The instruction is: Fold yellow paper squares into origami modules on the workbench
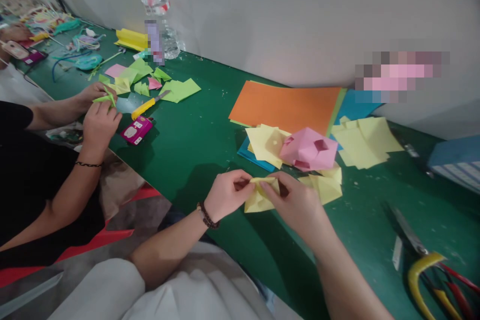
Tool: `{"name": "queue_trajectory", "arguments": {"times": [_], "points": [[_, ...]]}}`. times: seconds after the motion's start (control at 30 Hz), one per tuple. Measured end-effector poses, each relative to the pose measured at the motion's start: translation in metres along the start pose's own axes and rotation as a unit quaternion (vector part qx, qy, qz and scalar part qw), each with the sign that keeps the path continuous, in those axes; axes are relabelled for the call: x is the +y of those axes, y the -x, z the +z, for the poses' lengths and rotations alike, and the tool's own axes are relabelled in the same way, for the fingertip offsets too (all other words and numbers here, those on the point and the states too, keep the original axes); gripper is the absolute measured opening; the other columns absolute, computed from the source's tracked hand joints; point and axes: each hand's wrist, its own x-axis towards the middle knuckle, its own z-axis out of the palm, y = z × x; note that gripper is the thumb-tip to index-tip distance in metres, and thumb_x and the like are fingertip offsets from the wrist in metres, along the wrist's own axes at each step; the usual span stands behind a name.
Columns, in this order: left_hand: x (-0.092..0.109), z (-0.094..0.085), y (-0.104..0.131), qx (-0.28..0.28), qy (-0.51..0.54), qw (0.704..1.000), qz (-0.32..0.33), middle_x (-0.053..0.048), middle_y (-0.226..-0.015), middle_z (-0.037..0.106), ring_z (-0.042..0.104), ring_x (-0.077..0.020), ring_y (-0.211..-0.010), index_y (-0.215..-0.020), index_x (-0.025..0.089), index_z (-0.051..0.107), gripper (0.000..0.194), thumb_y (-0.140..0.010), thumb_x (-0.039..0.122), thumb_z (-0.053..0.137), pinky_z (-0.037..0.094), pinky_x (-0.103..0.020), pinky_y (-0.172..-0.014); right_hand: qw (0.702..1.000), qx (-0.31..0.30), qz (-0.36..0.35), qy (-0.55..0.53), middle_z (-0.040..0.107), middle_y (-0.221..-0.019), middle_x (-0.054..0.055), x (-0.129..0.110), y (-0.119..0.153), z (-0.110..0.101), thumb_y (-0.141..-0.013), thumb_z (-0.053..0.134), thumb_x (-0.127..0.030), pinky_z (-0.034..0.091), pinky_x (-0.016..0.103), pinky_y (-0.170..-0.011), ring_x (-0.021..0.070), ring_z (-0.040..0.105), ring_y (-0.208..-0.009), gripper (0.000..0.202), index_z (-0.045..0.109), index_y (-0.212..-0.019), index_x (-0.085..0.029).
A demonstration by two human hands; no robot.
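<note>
Low over the green table, my left hand [229, 195] and my right hand [296, 202] both pinch a yellow sheet of paper [258, 202] along its upper edge, where it is folded. My left fingers close on the left end; my right thumb presses the fold, and its other fingers are partly hidden behind the paper. Just beyond stands a pink folded paper shape [309, 150] with openings in its faces. Beside it lie yellow paper pieces [264, 142], and more folded yellow paper [326, 187] is behind my right hand.
Orange paper [287, 105] and loose yellow sheets [369, 142] lie toward the wall. Scissors [425, 260] with yellow and red handles are at right. On the left, a co-worker's hands [101, 115] hold green paper near a yellow cutter [144, 108] and a purple box [137, 130]. A plastic bottle [170, 40] stands behind.
</note>
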Motion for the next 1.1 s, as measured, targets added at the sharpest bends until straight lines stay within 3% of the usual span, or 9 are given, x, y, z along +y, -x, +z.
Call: {"name": "queue_trajectory", "arguments": {"times": [0.1, 0.2, 0.27, 0.47, 0.67, 0.77, 0.93, 1.1], "points": [[0.002, 0.000, -0.001, 0.006, 0.003, 1.000, 0.006, -0.001, -0.068, 0.065, 0.064, -0.0139, -0.064, -0.071, 0.016, 0.059, 0.011, -0.077, 0.024, 0.062, 0.049, -0.021, -0.058, 0.999, 0.000, 0.021, -0.030, 0.052, -0.053, -0.003, 0.002, -0.001, 0.000, -0.083, 0.053, -0.052, 0.041, 0.023, -0.046, 0.0118, 0.050, -0.045, 0.032, 0.063, -0.083, -0.022], [0.002, 0.001, -0.002, 0.026, 0.032, 0.999, 0.008, -0.001, -0.069, 0.064, 0.063, -0.0135, -0.064, -0.071, 0.016, 0.056, 0.010, -0.077, 0.023, 0.061, 0.048, -0.021, -0.057, 0.992, -0.012, 0.048, -0.119, 0.068, -0.078, 0.003, 0.006, -0.001, -0.001, -0.079, 0.058, -0.050, 0.053, 0.028, -0.062, 0.0170, 0.066, -0.069, 0.033, 0.062, -0.095, -0.021], [0.001, 0.002, -0.003, 0.027, 0.052, 0.998, 0.007, -0.001, -0.073, 0.064, 0.063, -0.0135, -0.066, -0.073, 0.016, 0.056, 0.008, -0.077, 0.022, 0.060, 0.049, -0.021, -0.058, 0.984, -0.027, 0.065, -0.164, 0.070, -0.088, 0.006, 0.009, -0.002, 0.000, -0.076, 0.062, -0.046, 0.056, 0.032, -0.071, 0.0195, 0.068, -0.080, 0.033, 0.059, -0.097, -0.021], [0.003, 0.002, -0.003, 0.019, 0.051, 0.998, -0.006, 0.001, -0.068, 0.061, 0.060, -0.0113, -0.064, -0.073, 0.015, 0.056, 0.008, -0.076, 0.021, 0.061, 0.046, -0.019, -0.058, 0.979, -0.011, 0.095, -0.179, 0.069, -0.076, 0.004, 0.009, -0.003, 0.002, -0.074, 0.064, -0.043, 0.055, 0.033, -0.070, 0.0190, 0.067, -0.072, 0.031, 0.062, -0.095, -0.020], [0.006, 0.002, -0.003, 0.021, 0.072, 0.997, -0.028, 0.001, -0.067, 0.059, 0.058, -0.0110, -0.064, -0.071, 0.015, 0.056, 0.011, -0.076, 0.023, 0.062, 0.046, -0.019, -0.058, 0.985, 0.010, 0.038, -0.165, 0.071, -0.079, 0.004, 0.004, 0.000, 0.000, -0.074, 0.060, -0.030, 0.055, 0.029, -0.066, 0.0173, 0.065, -0.069, 0.013, 0.068, -0.078, -0.021], [0.006, 0.002, -0.004, 0.027, 0.078, 0.996, -0.021, 0.000, -0.068, 0.060, 0.060, -0.0116, -0.065, -0.072, 0.015, 0.057, 0.013, -0.077, 0.026, 0.062, 0.046, -0.020, -0.058, 0.991, 0.022, -0.002, -0.135, 0.072, -0.081, 0.003, 0.000, 0.002, -0.003, -0.075, 0.058, -0.026, 0.055, 0.028, -0.064, 0.0173, 0.066, -0.071, 0.014, 0.070, -0.080, -0.023], [0.006, -0.001, -0.005, 0.045, 0.081, 0.996, 0.004, -0.001, -0.069, 0.063, 0.062, -0.0124, -0.065, -0.072, 0.015, 0.057, 0.016, -0.079, 0.028, 0.062, 0.049, -0.021, -0.059, 0.985, -0.040, -0.049, -0.159, 0.073, -0.097, 0.004, -0.007, 0.002, -0.012, -0.085, 0.058, -0.038, 0.056, 0.030, -0.078, 0.0188, 0.068, -0.088, 0.021, 0.072, -0.092, -0.024], [0.007, 0.000, -0.001, 0.046, 0.048, 0.997, 0.031, -0.002, -0.070, 0.064, 0.063, -0.0123, -0.065, -0.076, 0.016, 0.057, 0.012, -0.082, 0.025, 0.060, 0.049, -0.019, -0.058, 0.979, -0.060, 0.011, -0.197, 0.074, -0.091, 0.005, -0.004, -0.002, -0.013, -0.083, 0.059, -0.043, 0.057, 0.030, -0.076, 0.0190, 0.069, -0.084, 0.024, 0.072, -0.085, -0.023]]}}
